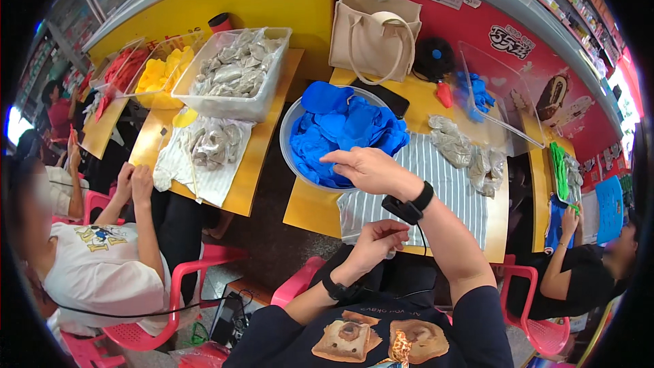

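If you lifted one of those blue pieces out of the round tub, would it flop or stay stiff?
The blue pieces are probably floppy: many lie creased and curled in the round tub. Each is likely light, as they look thin. A few might come up together, since they overlap.

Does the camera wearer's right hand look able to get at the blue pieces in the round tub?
Most likely yes: the right hand is over the near side of the round tub, which is open on top, and nothing seems to lie between it and the blue pieces.
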`<action>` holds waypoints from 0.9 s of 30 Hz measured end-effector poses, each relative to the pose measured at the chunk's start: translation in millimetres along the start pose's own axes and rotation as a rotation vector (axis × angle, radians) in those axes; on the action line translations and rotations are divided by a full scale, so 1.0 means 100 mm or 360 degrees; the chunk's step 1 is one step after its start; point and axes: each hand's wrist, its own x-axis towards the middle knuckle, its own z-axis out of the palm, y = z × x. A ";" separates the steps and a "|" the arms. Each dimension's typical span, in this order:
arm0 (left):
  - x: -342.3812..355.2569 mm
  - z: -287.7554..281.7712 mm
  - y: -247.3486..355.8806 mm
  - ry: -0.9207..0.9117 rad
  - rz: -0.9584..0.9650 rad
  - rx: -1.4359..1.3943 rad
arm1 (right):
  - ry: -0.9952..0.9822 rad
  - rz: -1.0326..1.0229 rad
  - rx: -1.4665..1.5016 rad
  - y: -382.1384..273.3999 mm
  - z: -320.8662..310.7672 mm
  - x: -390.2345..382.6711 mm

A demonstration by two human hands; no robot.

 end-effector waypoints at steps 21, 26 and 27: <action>-0.01 0.31 0.43 0.0151 0.0355 -0.0482 | 0.1441 0.0495 0.1632 -0.10 0.02 -1.53; 0.08 0.33 0.36 -0.0010 0.0167 -0.0046 | 0.1024 0.0591 0.1747 -0.02 -0.09 -1.91; 0.09 0.34 0.34 -0.0068 0.0078 -0.0016 | 0.0973 0.0607 0.1774 0.00 -0.12 -1.92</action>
